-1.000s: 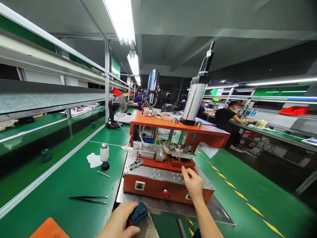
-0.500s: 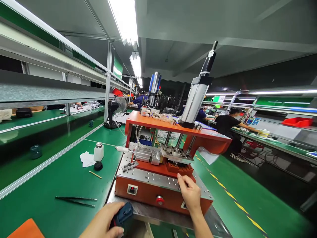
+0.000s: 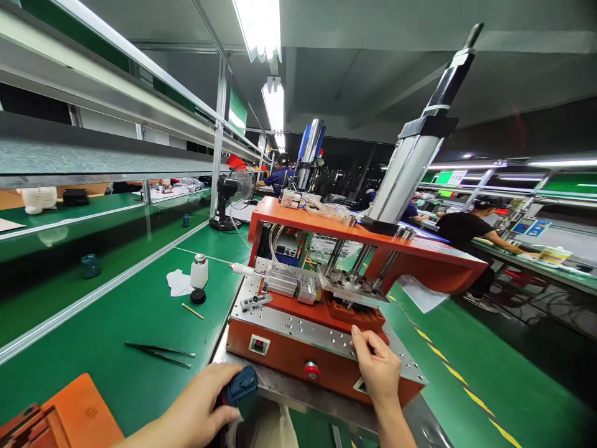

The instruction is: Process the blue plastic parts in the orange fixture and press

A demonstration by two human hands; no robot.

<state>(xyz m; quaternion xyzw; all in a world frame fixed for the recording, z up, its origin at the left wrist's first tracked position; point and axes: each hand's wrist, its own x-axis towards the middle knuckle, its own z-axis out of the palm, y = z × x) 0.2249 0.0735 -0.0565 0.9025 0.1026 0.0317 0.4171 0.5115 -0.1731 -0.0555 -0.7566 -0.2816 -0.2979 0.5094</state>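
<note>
My left hand (image 3: 205,404) is wrapped round a dark blue plastic part (image 3: 240,387) in front of the press; the lower portion of the part is hidden by the fingers. My right hand (image 3: 380,367) is closed, with thumb and forefinger together, over the front edge of the orange bench press (image 3: 289,348). Whether anything small is in its fingers I cannot make out. Just beyond those fingertips is the orange fixture (image 3: 357,314) beneath the press's metal plate (image 3: 354,291). A red button (image 3: 311,370) is on the front panel.
On the green bench left are black tweezers (image 3: 158,353), a small stick (image 3: 193,311), a white bottle (image 3: 199,272), its black cap (image 3: 198,296) and white tissue (image 3: 178,284). An orange block (image 3: 84,410) lies near left. A fan (image 3: 231,199) stands behind; a co-worker (image 3: 471,227) sits right.
The view has shifted, so the press appears farther right and more of the orange block shows. Both hands keep the same grip and nearly the same place relative to the press.
</note>
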